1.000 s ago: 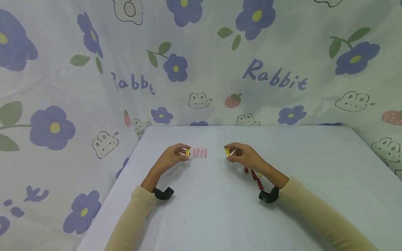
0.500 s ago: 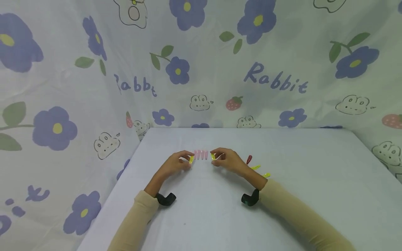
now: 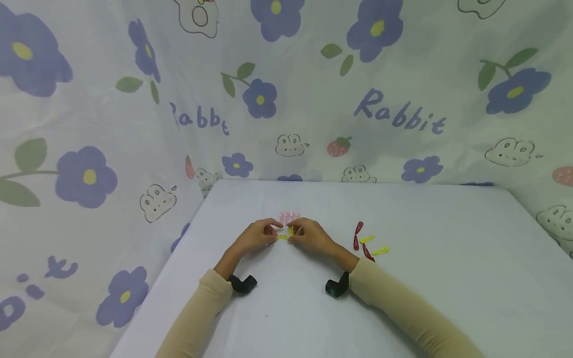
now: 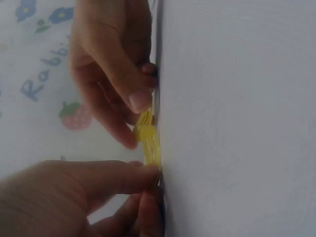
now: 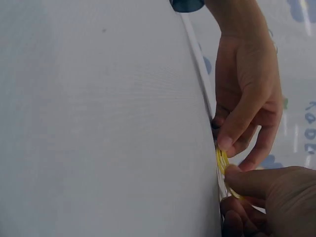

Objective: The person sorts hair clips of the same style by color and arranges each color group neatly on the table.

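Thumb and fingers of my left hand (image 3: 258, 234) pinch a yellow snap hair clip (image 3: 281, 237), which lies sideways in the head view. My right hand (image 3: 312, 235) pinches a second yellow hair clip (image 3: 291, 231), angled more upright. The two hands meet just in front of a row of several pink hair clips (image 3: 289, 217). In the left wrist view the left clip (image 4: 152, 146) overlaps the end of the right clip (image 4: 144, 118), close over the white table. Fingers partly cover both clips in the right wrist view.
Right of the hands lie loose hair clips: red ones (image 3: 359, 227) and two yellow ones (image 3: 380, 250) on the white table (image 3: 429, 278). A patterned cloth (image 3: 313, 99) hangs behind the table's back edge and along its left side. Each wrist bears a black camera mount (image 3: 336, 286).
My right hand has moved left with its yellow clip to meet the left hand. The left hand's clip has turned from upright to sideways. Loose clips at the right are uncovered.
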Action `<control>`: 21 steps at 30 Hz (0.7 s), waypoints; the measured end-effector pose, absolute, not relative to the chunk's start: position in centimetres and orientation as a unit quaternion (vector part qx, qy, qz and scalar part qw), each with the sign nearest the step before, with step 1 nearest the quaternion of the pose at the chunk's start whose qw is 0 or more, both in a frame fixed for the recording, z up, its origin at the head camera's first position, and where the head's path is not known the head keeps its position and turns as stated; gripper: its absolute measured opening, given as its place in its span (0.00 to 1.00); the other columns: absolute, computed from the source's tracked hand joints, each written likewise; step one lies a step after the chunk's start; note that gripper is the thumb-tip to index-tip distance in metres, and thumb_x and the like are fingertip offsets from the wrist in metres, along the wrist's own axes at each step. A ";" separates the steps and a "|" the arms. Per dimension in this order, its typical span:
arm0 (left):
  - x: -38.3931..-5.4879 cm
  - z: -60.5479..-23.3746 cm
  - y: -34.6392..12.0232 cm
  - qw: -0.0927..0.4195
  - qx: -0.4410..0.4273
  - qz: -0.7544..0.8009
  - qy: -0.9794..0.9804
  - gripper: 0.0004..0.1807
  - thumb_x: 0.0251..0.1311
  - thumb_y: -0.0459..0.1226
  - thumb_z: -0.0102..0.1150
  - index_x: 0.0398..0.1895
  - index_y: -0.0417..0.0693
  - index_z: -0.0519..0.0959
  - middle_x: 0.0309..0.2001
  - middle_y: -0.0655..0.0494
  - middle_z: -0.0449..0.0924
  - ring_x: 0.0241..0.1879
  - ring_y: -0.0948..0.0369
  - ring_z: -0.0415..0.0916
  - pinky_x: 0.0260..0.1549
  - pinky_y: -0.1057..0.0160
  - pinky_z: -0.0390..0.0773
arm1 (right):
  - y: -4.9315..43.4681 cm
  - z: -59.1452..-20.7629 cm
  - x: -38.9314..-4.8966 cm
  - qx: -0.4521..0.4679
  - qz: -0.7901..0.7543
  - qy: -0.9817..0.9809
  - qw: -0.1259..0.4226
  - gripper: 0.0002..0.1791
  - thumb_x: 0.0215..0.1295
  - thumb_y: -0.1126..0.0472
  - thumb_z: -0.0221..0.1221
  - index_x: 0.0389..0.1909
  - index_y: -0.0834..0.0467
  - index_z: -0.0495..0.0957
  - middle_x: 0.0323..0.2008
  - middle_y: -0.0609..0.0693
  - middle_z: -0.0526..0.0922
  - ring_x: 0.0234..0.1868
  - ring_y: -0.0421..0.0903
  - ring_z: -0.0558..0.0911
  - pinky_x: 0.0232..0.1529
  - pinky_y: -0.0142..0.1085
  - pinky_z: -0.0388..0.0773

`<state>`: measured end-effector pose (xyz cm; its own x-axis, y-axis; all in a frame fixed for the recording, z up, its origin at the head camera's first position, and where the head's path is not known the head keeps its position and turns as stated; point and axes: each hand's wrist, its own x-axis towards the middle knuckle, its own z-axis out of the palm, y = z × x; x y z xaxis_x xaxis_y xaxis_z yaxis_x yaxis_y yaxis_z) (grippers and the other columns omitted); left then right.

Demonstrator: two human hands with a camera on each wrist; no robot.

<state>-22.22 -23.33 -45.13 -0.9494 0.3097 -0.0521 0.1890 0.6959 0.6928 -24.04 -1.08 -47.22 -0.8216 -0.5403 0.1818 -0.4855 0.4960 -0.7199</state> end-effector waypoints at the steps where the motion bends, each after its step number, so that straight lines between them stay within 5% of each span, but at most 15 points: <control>1: -22.1 -45.2 -23.3 0.079 0.135 0.357 0.921 0.15 0.61 0.30 0.64 0.51 0.50 0.82 0.35 0.55 0.82 0.34 0.62 0.76 0.36 0.63 0.75 | -1.3 -47.4 -23.9 -0.308 -0.391 0.867 0.025 0.21 0.58 0.63 0.71 0.53 0.60 0.82 0.37 0.49 0.82 0.37 0.40 0.78 0.39 0.31 0.75; 14: -21.6 -44.2 -22.9 0.070 0.169 0.270 0.945 0.19 0.61 0.32 0.66 0.56 0.50 0.81 0.37 0.54 0.79 0.36 0.60 0.74 0.38 0.60 0.74 | -1.3 -47.5 -23.6 -0.352 -0.359 0.864 -0.035 0.21 0.59 0.61 0.71 0.51 0.66 0.81 0.37 0.54 0.78 0.34 0.41 0.74 0.36 0.31 0.74; 21: -21.5 -44.6 -23.8 0.088 0.165 0.280 0.942 0.22 0.61 0.37 0.68 0.60 0.49 0.79 0.39 0.53 0.79 0.37 0.61 0.74 0.38 0.60 0.74 | -0.8 -47.4 -23.6 -0.329 -0.366 0.870 -0.014 0.19 0.59 0.59 0.71 0.49 0.63 0.83 0.37 0.52 0.80 0.37 0.42 0.78 0.39 0.32 0.76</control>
